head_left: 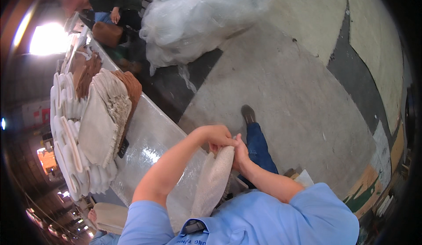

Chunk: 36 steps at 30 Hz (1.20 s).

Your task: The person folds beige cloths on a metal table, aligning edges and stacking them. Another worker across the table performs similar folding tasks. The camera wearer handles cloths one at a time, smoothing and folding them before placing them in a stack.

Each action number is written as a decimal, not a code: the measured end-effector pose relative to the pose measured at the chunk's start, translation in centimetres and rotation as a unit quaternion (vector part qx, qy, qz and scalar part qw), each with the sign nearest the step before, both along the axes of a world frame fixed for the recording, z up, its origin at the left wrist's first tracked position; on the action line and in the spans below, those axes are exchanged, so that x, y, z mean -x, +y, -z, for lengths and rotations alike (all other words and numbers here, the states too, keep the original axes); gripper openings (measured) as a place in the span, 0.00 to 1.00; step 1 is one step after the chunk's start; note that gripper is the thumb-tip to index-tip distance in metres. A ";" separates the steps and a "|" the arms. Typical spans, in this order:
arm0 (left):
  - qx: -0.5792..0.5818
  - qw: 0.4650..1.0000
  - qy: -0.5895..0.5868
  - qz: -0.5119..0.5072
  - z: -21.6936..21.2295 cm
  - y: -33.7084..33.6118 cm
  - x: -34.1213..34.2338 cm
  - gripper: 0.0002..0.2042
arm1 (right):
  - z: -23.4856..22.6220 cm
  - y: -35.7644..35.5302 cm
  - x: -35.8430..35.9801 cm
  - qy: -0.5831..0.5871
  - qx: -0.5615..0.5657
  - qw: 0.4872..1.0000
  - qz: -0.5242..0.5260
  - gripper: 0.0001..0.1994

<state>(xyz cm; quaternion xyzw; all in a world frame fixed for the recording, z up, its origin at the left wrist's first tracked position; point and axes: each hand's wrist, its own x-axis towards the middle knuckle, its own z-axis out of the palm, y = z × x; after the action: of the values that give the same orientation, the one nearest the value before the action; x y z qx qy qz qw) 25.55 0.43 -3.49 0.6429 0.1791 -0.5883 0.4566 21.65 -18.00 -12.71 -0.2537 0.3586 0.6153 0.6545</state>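
Note:
A beige piece of woven fabric (215,174) hangs in front of my body, beside the table edge, its top edge gathered between my two hands. My left hand (218,136) bends over that top edge from the left, its fingers curled in and meeting the right hand. From the right, my right hand (240,153) grips the same edge with the thumb pointing up. The fingertips are partly hidden behind the fabric and each other.
A table with a shiny plastic-covered top (147,135) bears a stack of beige fabric pieces (103,117), brown ones (132,87) and folded white padding (66,126). A large clear plastic bag of white stuff (198,21) lies beyond. Another person (107,3) is at the far left; a co-worker's hand (92,215) shows lower left.

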 end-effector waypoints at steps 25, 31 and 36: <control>-0.057 0.948 -0.193 -0.245 3.2 -3.1 6.6 0.21 | 0.1 -1.2 -1.0 -0.135 0.001 0.989 -0.056 0.22; -0.115 0.920 -0.227 -0.299 5.1 -4.6 9.0 0.22 | -2.1 1.3 -1.1 -0.167 0.113 0.974 -0.104 0.21; -0.162 0.908 -0.262 -0.286 6.4 -5.4 9.5 0.24 | -2.7 2.6 -1.0 -0.192 0.156 0.959 -0.141 0.20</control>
<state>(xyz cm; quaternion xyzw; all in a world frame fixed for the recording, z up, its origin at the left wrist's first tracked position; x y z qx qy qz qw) 16.05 -5.01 -9.93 0.7601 0.3220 -0.2062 0.5254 22.63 -15.36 -9.97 -0.5137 0.2784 0.5777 0.5701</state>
